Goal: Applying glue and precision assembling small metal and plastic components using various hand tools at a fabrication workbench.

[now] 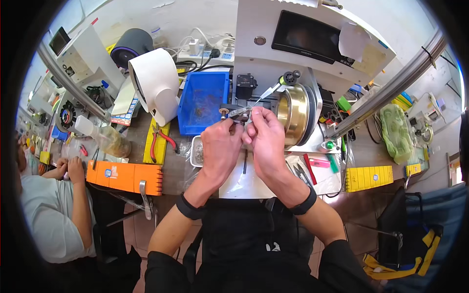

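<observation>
A person wearing a black band on each wrist is working with both hands close together at a machine on a cluttered worktop (183, 183). The right hand (268, 144) is bringing thumb and forefinger together on a small piece (250, 113), too tiny to identify. The left hand (220, 149) is curling its fingers inward just beside it; whether it is gripping anything cannot be told, its fingertips being partly hidden. The small piece is sitting at the fingertips, between a metal clamp (236, 111) on the left and a shiny gold-coloured drum (294, 117) on the right. A slim white nozzle (268, 91) is slanting down toward the fingers, while a small black motor (245, 86) is standing behind them.

To the left, a blue tray (199, 130) is lying beyond a small white dish (196, 152), and red-handled pliers (155, 145) are resting on a yellow strip near a white fan (155, 85). An orange block (124, 177) is lining the front edge. To the right, scissors (301, 173) are lying beside a red tool (309, 168), with a yellow block (370, 178) and a green carton (396, 133) sitting farther out. Above, a dark screen (305, 36) is facing the worker. At far left, a co-worker (56, 210) in a pale shirt is sitting with both hands raised at the worktop.
</observation>
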Tool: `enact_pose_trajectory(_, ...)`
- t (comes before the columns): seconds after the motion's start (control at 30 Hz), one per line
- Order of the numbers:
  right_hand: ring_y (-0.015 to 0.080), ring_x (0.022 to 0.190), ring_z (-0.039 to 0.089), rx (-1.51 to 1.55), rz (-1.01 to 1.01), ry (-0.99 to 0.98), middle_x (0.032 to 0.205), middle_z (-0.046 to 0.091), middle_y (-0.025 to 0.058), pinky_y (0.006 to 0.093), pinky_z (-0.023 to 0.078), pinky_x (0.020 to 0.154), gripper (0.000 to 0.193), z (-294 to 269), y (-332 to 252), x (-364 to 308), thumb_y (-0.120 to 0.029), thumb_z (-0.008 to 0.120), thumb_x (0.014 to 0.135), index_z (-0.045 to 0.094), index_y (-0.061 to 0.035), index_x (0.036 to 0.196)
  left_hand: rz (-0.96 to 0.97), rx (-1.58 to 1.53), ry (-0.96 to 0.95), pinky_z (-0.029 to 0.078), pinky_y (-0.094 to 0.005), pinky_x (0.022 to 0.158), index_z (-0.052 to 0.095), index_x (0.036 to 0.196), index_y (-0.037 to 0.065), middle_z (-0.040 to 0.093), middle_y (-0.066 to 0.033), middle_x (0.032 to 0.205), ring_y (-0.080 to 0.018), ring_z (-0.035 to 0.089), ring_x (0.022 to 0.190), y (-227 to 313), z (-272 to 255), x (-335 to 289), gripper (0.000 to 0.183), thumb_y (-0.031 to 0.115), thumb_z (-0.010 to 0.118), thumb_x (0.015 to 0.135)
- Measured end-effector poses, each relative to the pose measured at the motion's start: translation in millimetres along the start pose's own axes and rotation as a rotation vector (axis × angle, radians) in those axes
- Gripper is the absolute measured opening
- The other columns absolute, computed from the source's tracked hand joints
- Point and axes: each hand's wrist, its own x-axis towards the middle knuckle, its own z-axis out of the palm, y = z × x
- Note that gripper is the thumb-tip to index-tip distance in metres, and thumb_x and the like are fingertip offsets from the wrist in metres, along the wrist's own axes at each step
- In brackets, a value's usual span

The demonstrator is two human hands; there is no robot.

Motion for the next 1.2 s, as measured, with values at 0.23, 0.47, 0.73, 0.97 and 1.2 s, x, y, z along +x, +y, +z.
enact_pose_trajectory(0.23,0.0041,0.063,0.04,-0.049,0.056,0.006,0.082,0.045,-0.0028,0.0209,0.034,0.05,0.014,5.7,-0.4,2.1,-0.017,0.051,0.105,0.053,-0.0037,0.108,-0.144,-0.183,-0.038,0.051,-0.0334,0.058,0.07,0.084,-0.007,0.07,-0.0173,0.068,-0.0208,0.069,0.059,-5.1,-11.7,5.6,0.024,0.016,0.07,0.088)
enact_pose_trajectory(0.47,0.004,0.06,0.037,-0.075,-0.006,0.021,0.074,0.042,-0.0039,0.0208,0.033,0.05,0.014,1.8,-1.5,4.5,-0.018,0.047,0.107,0.054,-0.0057,0.105,0.024,-0.173,0.032,0.052,-0.0279,0.07,0.072,0.102,0.001,0.073,-0.008,0.079,-0.0162,0.069,0.071,46.7,-67.5,19.5,0.021,0.012,0.075,0.084)
enact_pose_trajectory(0.73,0.0043,0.06,0.037,-0.058,-0.004,0.028,0.072,0.041,-0.0041,0.0211,0.033,0.05,0.015,6.4,1.0,3.0,-0.018,0.046,0.107,0.054,-0.0053,0.106,0.0,-0.266,-0.066,0.046,-0.0262,0.065,0.065,0.123,0.007,0.075,-0.0041,0.089,-0.0089,0.064,0.076,37.3,-43.1,44.4,0.041,0.008,0.074,0.082)
enact_pose_trajectory(0.97,0.004,0.058,0.036,-0.059,-0.021,0.025,0.07,0.041,-0.0042,0.0205,0.031,0.05,0.017,4.4,0.8,3.3,-0.019,0.045,0.107,0.054,-0.0052,0.105,0.112,-0.229,-0.095,0.047,-0.0266,0.068,0.062,0.117,0.004,0.072,-0.0037,0.086,-0.0117,0.063,0.075,34.8,-36.9,48.9,0.035,0.004,0.071,0.083)
enact_pose_trajectory(1.2,0.0064,0.067,0.044,-0.025,0.146,0.087,0.086,0.05,-0.0017,0.0233,0.036,0.055,0.02,4.2,-15.1,-30.9,-0.022,0.051,0.104,0.055,-0.0046,0.114,0.247,-0.249,-0.079,0.046,-0.0283,0.072,0.056,0.109,0.002,0.067,-0.0053,0.083,-0.0151,0.056,0.074,27.4,-25.6,52.1,0.028,-0.004,0.065,0.083)
